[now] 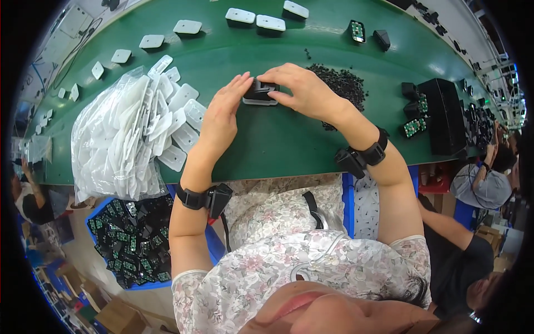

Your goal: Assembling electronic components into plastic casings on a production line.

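A small black plastic housing (pixel 259 92) with a pale rim along its bottom rests on the green table between my hands. My left hand (pixel 221 114) presses against its left side, fingers long and held together, the fingertips at the far left corner. From the right, my right hand (pixel 300 89) grips it, with the thumb at the near right side and the fingers curved over the far edge. The underside and part of the top are hidden. Just right of my right hand lies a pile of tiny black parts (pixel 342 83).
A plastic bag (pixel 105 139) of white covers spills loose covers (pixel 183 97) beside my left forearm. White-topped housings (pixel 240 16) stand along the far side. A black box (pixel 442 117) and circuit-board units (pixel 414 128) sit right. Below left is a blue bin (pixel 125 286) of boards. Other people work at both sides.
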{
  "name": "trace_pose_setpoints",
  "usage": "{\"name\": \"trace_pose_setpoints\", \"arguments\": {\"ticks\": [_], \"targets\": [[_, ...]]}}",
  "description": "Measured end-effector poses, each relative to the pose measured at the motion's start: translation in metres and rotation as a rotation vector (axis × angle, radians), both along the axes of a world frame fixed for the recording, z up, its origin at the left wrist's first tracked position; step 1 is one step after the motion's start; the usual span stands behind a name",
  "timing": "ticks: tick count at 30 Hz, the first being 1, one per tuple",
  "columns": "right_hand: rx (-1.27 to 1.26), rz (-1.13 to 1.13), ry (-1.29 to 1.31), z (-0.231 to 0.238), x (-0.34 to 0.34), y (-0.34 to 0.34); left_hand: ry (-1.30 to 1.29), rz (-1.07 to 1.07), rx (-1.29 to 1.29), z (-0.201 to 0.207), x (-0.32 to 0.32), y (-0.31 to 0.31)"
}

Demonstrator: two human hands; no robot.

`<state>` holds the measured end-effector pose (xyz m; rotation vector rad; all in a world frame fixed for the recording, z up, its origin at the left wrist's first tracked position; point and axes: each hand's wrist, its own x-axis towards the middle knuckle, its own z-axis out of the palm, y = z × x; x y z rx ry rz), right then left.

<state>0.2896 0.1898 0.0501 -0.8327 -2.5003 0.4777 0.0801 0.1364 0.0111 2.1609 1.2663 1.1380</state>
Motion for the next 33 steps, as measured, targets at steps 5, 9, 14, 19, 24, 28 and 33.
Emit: {"name": "trace_pose_setpoints", "arguments": {"ticks": [5,9,14,19,24,28,33], "targets": [[-0.045,0.018,-0.044,-0.005,-0.003,-0.001,0.154,0.004,0.022,-0.004,-0.004,-0.003],[-0.02,-0.017,-0.027,-0.01,0.0,-0.005,0.249,-0.002,-0.029,-0.003,-0.002,-0.004],[0.105,-0.076,-0.057,-0.016,-0.008,-0.016,0.405,0.031,-0.006,0.004,-0.003,-0.008],[0.068,-0.096,-0.025,-0.015,-0.001,-0.007,0.468,0.074,0.094,0.006,0.003,-0.007],[-0.657,-0.203,0.33,-0.012,0.001,0.015,0.456,0.181,0.098,0.008,0.021,0.009],[-0.885,-0.199,0.739,0.002,0.009,0.008,-0.24,0.178,-0.321,0.015,0.036,0.017],[-0.819,-0.229,0.812,0.009,0.016,-0.002,-0.612,0.058,-0.592,0.027,0.055,0.022]]}}
